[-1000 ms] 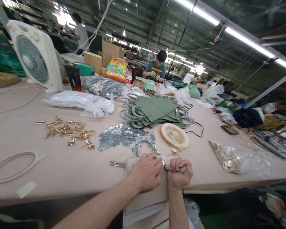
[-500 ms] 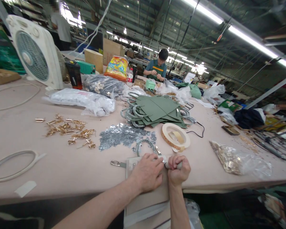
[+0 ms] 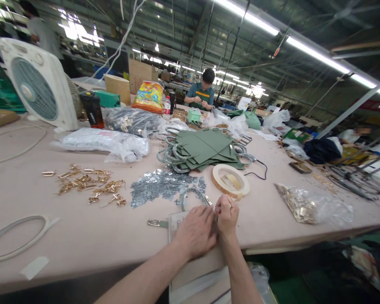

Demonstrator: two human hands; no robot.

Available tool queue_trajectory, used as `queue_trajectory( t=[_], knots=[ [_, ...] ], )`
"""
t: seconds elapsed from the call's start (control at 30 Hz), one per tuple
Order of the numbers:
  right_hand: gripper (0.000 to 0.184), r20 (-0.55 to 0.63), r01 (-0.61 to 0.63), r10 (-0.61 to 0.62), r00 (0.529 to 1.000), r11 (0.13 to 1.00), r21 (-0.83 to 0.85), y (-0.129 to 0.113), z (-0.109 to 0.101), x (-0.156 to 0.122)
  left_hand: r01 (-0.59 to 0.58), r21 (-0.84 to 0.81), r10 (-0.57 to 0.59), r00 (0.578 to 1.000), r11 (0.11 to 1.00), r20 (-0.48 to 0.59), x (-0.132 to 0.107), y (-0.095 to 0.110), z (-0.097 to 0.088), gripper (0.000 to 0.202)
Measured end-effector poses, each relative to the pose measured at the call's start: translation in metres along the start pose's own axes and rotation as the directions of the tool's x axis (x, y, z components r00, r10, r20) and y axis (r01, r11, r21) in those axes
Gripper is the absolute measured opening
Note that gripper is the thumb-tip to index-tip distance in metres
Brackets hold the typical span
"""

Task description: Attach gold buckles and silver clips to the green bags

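Note:
My left hand (image 3: pixel 198 233) lies flat with fingers stretched forward, pressing on a pale panel (image 3: pixel 173 221) at the table's front edge. Close against its fingertips, my right hand (image 3: pixel 227 216) is closed in a fist around a grey-handled tool, now almost wholly hidden by the fingers; its tip cannot be seen. A green strap with a metal fitting (image 3: pixel 158 223) sticks out left of the panel. Beyond my fingers are a plastic-wrapped handle loop (image 3: pixel 183 198) and a small gold-coloured fitting (image 3: pixel 208 201).
Thin metal plates (image 3: pixel 164 185) lie heaped ahead, with gold-coloured hardware (image 3: pixel 85 181) to their left. Green panels with wrapped handles (image 3: pixel 205 145) are stacked behind. A tape roll (image 3: pixel 230 179), a bag of metal parts (image 3: pixel 299 204), a fan (image 3: pixel 38 84) and a co-worker (image 3: pixel 201 93) surround them.
My right fist has shifted up and left, closer to my left fingers, and turned so the tool's handle is covered. My left hand stays on the panel. The view has shifted slightly.

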State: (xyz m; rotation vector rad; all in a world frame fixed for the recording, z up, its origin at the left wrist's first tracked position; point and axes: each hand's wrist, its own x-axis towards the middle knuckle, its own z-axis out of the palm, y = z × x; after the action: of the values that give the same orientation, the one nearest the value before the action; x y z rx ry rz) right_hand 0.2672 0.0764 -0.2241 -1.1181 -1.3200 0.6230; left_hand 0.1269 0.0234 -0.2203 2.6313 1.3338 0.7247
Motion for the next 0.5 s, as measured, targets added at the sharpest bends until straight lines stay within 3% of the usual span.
queue_trajectory(
  t=[0.1, 0.23, 0.37, 0.5],
  knots=[
    [0.041, -0.067, -0.131, 0.156, 0.985, 0.952, 0.278, -0.002, -0.015, 0.006, -0.003, 0.033, 0.002, 1.0, 0.999, 0.01, -0.002, 0.0, 0.003, 0.059],
    [0.033, -0.163, -0.109, 0.207, 0.965, 0.876, 0.47, -0.009, -0.028, 0.026, -0.009, 0.059, 0.008, 1.0, 0.998, 0.018, -0.003, 0.0, 0.003, 0.061],
    [0.037, -0.048, -0.185, 0.24, 0.969, 0.847, 0.499, -0.01, -0.011, 0.04, -0.004, 0.078, 0.002, 1.0, 0.997, 0.026, -0.003, 0.002, -0.001, 0.063],
    [0.039, 0.085, -0.304, 0.296, 0.951, 0.857, 0.415, -0.002, 0.008, 0.045, -0.016, 0.081, 0.014, 0.999, 0.997, 0.034, -0.001, 0.003, -0.004, 0.063]
  ],
)
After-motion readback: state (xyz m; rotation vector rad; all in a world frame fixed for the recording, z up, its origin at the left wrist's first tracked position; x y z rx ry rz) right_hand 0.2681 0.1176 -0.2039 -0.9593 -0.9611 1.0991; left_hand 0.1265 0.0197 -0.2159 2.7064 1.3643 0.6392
